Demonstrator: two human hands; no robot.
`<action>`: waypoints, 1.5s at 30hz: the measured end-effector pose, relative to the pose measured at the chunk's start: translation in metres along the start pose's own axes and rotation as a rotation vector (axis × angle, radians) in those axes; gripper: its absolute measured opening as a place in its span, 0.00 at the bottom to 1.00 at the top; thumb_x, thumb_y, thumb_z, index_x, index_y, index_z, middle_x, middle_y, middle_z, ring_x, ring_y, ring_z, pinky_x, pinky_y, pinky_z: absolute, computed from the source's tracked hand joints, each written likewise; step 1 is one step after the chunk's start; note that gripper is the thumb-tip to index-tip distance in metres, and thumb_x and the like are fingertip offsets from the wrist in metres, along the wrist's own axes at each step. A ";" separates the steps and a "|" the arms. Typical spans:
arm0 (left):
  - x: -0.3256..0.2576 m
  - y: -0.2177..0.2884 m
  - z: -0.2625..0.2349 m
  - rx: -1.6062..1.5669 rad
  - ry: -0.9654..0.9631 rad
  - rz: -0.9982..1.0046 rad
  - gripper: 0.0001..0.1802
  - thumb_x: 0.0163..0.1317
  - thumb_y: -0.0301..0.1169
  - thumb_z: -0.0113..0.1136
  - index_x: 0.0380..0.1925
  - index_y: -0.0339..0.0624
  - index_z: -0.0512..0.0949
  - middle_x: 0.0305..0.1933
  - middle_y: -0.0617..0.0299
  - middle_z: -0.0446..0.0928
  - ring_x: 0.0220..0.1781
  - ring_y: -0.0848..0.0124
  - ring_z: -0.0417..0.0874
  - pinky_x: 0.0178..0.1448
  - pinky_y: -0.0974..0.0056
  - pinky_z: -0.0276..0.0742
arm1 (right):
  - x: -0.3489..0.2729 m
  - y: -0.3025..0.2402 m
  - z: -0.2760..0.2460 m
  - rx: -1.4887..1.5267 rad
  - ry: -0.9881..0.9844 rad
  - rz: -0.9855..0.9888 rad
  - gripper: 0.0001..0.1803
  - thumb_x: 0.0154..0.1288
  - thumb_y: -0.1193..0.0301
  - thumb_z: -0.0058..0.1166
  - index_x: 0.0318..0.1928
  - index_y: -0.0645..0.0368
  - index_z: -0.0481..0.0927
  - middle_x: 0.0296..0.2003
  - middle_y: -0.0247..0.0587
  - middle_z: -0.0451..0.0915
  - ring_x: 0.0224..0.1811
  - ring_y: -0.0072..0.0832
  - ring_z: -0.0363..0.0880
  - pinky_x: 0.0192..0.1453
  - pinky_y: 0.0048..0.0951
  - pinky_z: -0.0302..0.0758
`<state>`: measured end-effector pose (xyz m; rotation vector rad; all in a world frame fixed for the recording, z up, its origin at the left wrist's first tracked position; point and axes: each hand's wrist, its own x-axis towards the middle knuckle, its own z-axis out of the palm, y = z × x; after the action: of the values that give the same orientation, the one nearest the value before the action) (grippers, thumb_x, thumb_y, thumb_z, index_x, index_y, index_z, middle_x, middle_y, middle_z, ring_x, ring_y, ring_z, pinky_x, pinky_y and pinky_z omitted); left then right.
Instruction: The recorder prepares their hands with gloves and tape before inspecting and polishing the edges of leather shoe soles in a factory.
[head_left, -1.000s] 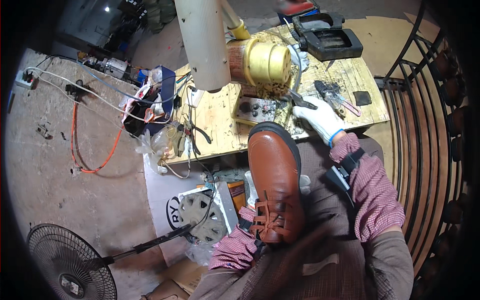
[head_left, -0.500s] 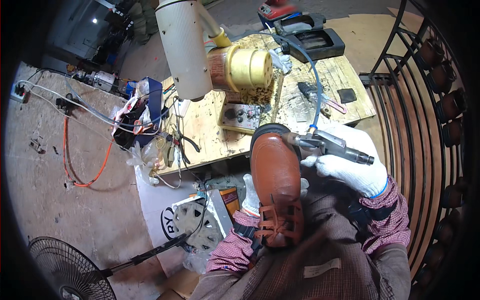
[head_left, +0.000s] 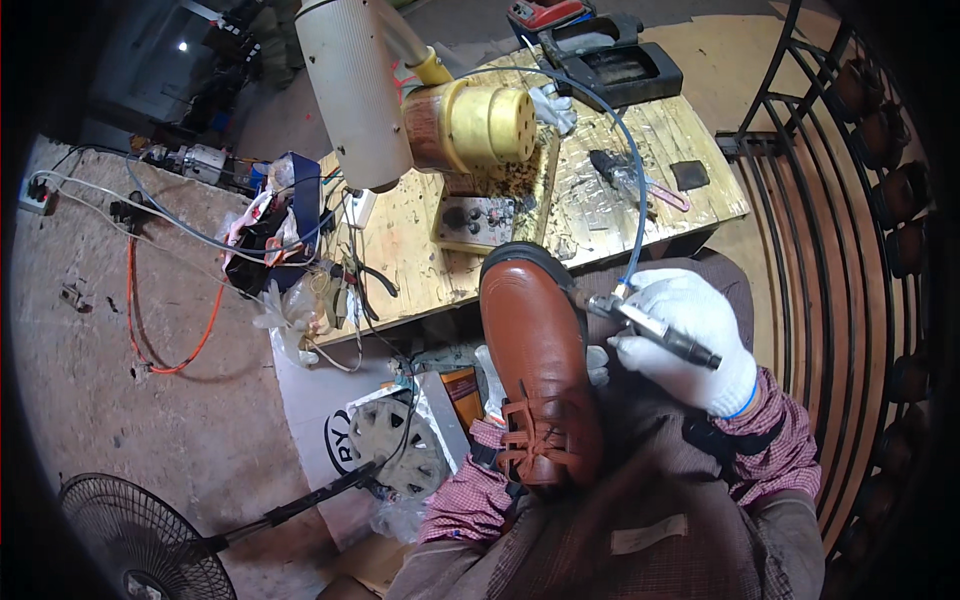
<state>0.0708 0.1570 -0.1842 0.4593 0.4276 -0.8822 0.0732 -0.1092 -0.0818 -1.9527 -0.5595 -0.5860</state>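
A brown lace-up leather shoe (head_left: 532,345) with a black sole stands before me, toe pointing away and laces toward me. My left hand (head_left: 491,380), in a white glove, is closed round the shoe from underneath. Most of that hand is hidden behind the shoe; fingertips show at its right side. In the white-gloved right hand (head_left: 700,340) is a metal air tool (head_left: 655,332), with a thin blue-grey hose (head_left: 641,190) at its top. The tool's tip points left, close by the shoe's right side near the toe; whether it touches, I cannot tell.
Beyond the shoe lies a stained wooden workbench (head_left: 420,255) with a yellow-headed machine (head_left: 490,125), a control box (head_left: 478,218) and a black tray (head_left: 630,75). A black fan (head_left: 145,540) stands lower left. At right is a metal rack (head_left: 800,270) holding several shoes.
The shoe has shifted slightly left and turned a little. My right hand has moved left and down with the air tool, which now slants more steeply.
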 end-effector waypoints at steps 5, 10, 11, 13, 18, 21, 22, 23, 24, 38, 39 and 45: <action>0.001 0.000 0.001 -0.013 -0.021 -0.003 0.34 0.86 0.53 0.47 0.73 0.33 0.69 0.65 0.45 0.77 0.66 0.52 0.79 0.76 0.45 0.72 | -0.016 -0.016 0.008 0.056 -0.096 0.110 0.09 0.51 0.75 0.75 0.34 0.54 0.88 0.30 0.39 0.85 0.36 0.46 0.87 0.53 0.44 0.83; -0.002 0.001 0.003 -0.017 -0.039 0.017 0.35 0.87 0.54 0.46 0.74 0.33 0.68 0.67 0.45 0.77 0.68 0.51 0.79 0.78 0.45 0.71 | -0.016 -0.027 0.014 -0.069 -0.098 0.151 0.10 0.50 0.71 0.76 0.35 0.54 0.90 0.27 0.40 0.83 0.36 0.47 0.87 0.53 0.43 0.82; -0.002 0.001 0.004 -0.017 -0.045 0.020 0.35 0.87 0.54 0.45 0.74 0.33 0.68 0.67 0.44 0.77 0.68 0.51 0.79 0.78 0.44 0.71 | -0.017 -0.027 0.015 -0.082 -0.106 0.167 0.11 0.50 0.71 0.76 0.35 0.54 0.90 0.27 0.40 0.83 0.36 0.47 0.87 0.53 0.43 0.83; -0.003 0.002 0.007 -0.019 -0.061 0.036 0.35 0.87 0.54 0.45 0.75 0.33 0.68 0.68 0.44 0.77 0.69 0.50 0.79 0.79 0.44 0.71 | -0.021 -0.029 0.017 -0.106 -0.110 0.194 0.12 0.49 0.69 0.76 0.37 0.54 0.91 0.27 0.39 0.84 0.37 0.47 0.88 0.54 0.43 0.83; -0.004 0.005 0.018 -0.028 -0.117 0.122 0.36 0.87 0.55 0.43 0.76 0.33 0.67 0.69 0.44 0.77 0.70 0.49 0.79 0.81 0.43 0.70 | -0.033 -0.034 0.021 -0.140 -0.142 0.231 0.15 0.48 0.66 0.79 0.38 0.53 0.93 0.28 0.38 0.85 0.37 0.44 0.89 0.56 0.43 0.83; -0.007 0.009 0.031 -0.045 -0.137 0.211 0.37 0.87 0.56 0.42 0.77 0.33 0.67 0.70 0.43 0.77 0.71 0.49 0.79 0.82 0.43 0.69 | -0.030 -0.038 0.016 -0.067 -0.281 0.393 0.12 0.49 0.67 0.80 0.34 0.52 0.92 0.29 0.37 0.86 0.35 0.43 0.89 0.55 0.46 0.84; -0.008 0.011 0.036 -0.054 -0.132 0.252 0.37 0.88 0.56 0.42 0.77 0.33 0.67 0.71 0.43 0.77 0.71 0.49 0.79 0.82 0.43 0.69 | -0.027 -0.039 0.012 -0.046 -0.280 0.322 0.11 0.49 0.67 0.80 0.33 0.52 0.91 0.28 0.38 0.86 0.35 0.43 0.89 0.55 0.48 0.84; -0.009 0.012 0.041 -0.060 -0.118 0.291 0.37 0.88 0.56 0.41 0.78 0.33 0.66 0.71 0.43 0.77 0.72 0.48 0.78 0.82 0.43 0.69 | -0.023 -0.039 0.006 -0.029 -0.271 0.230 0.10 0.49 0.68 0.80 0.32 0.52 0.90 0.28 0.38 0.86 0.34 0.43 0.89 0.54 0.49 0.84; -0.009 0.014 0.045 -0.072 -0.097 0.320 0.38 0.88 0.56 0.41 0.78 0.33 0.66 0.71 0.43 0.77 0.72 0.48 0.78 0.83 0.42 0.69 | -0.019 -0.037 0.000 -0.005 -0.260 0.109 0.10 0.50 0.69 0.79 0.31 0.53 0.89 0.27 0.40 0.85 0.31 0.43 0.87 0.49 0.49 0.83; -0.008 0.069 0.017 -0.134 -0.262 0.509 0.30 0.87 0.57 0.44 0.70 0.51 0.81 0.73 0.55 0.82 0.67 0.53 0.89 0.78 0.38 0.79 | 0.053 0.121 0.060 0.537 0.037 0.858 0.15 0.78 0.64 0.65 0.54 0.64 0.88 0.38 0.31 0.86 0.38 0.18 0.83 0.45 0.24 0.83; -0.012 0.063 0.017 -0.106 -0.256 0.519 0.31 0.86 0.58 0.44 0.71 0.50 0.79 0.74 0.54 0.81 0.68 0.53 0.88 0.79 0.38 0.78 | 0.053 0.124 0.065 0.490 0.098 0.998 0.17 0.78 0.62 0.64 0.54 0.64 0.88 0.36 0.30 0.85 0.37 0.18 0.82 0.44 0.23 0.82; -0.036 0.033 0.001 0.266 -0.160 0.557 0.39 0.83 0.61 0.50 0.79 0.43 0.68 0.77 0.49 0.75 0.73 0.48 0.81 0.80 0.39 0.75 | -0.026 0.026 0.006 -0.398 -0.080 0.143 0.32 0.64 0.69 0.63 0.71 0.54 0.81 0.67 0.55 0.82 0.56 0.50 0.87 0.69 0.49 0.82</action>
<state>0.0769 0.1971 -0.1570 0.7045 0.0234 -0.4279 0.0697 -0.1173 -0.1175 -2.3779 -0.3659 -0.5618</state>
